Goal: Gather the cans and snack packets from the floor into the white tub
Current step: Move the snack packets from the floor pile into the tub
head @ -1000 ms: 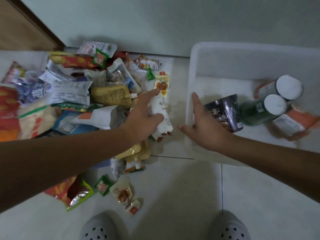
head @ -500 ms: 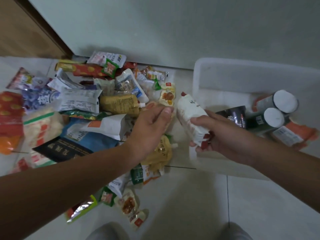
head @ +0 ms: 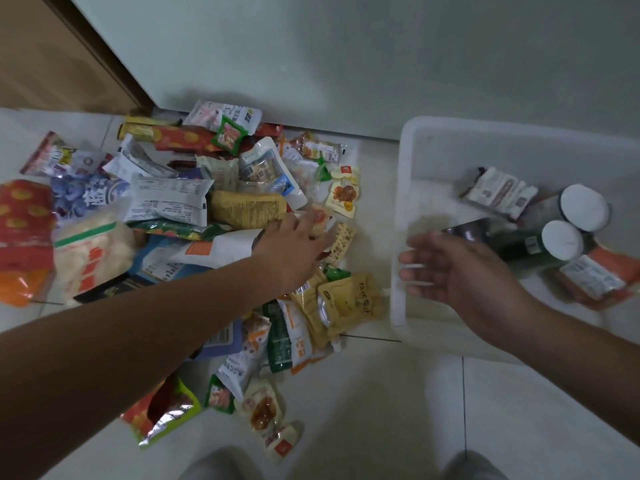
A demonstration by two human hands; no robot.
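Head view: left hand [head: 294,244] down on the snack packets [head: 173,202], right hand [head: 460,271] empty over the white tub [head: 401,209].
I worry that pulling one slick, overlapping packet could drag its neighbours, and a loose hold may drop it short of the tub. My left arm stretches out, with the fingers straight and slightly apart, resting on a small orange packet [head: 320,216] but not closed on it. The right hand hovers at the tub's near-left corner, fingers apart and relaxed. The cans [head: 561,239] lie inside.
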